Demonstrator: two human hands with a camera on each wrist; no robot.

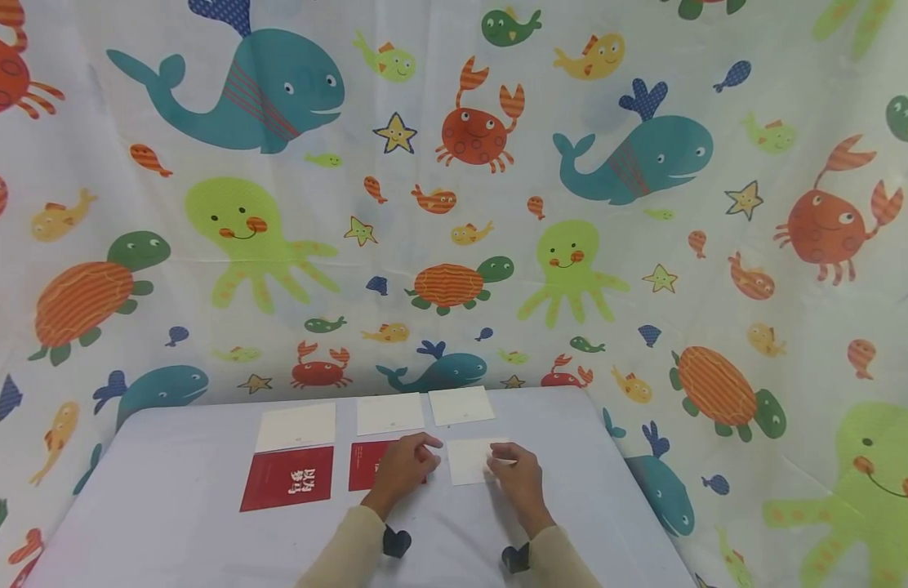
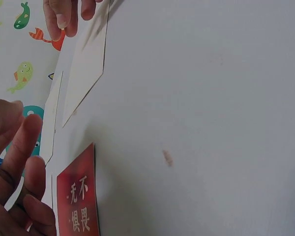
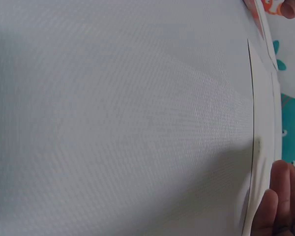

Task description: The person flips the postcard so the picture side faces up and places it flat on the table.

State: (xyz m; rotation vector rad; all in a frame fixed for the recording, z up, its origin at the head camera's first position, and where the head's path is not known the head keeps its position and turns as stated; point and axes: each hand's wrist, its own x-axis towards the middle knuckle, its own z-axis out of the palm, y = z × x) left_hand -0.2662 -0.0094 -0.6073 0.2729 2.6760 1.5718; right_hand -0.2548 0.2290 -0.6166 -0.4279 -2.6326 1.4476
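My left hand [image 1: 404, 469] hovers over the right part of a red card [image 1: 362, 464] with pale characters, fingers loosely bent and holding nothing. The left wrist view shows this red card [image 2: 77, 196] below the hand's fingers. To its right lies a white card [image 1: 466, 465] in the front row. Over that card's right edge is my right hand [image 1: 520, 483], fingers loosely bent. In the left wrist view, the white card [image 2: 86, 73] lies flat beneath the right fingers, with their shadows on it. Whether a fingertip touches it, I cannot tell.
Another red card [image 1: 278, 482] lies at the front left. Behind are three white cards in a row: left [image 1: 298, 426], middle [image 1: 389, 414] and right [image 1: 461, 406]. All lie on a white-covered table [image 1: 182, 490], with a sea-animal patterned curtain [image 1: 395, 245] behind it.
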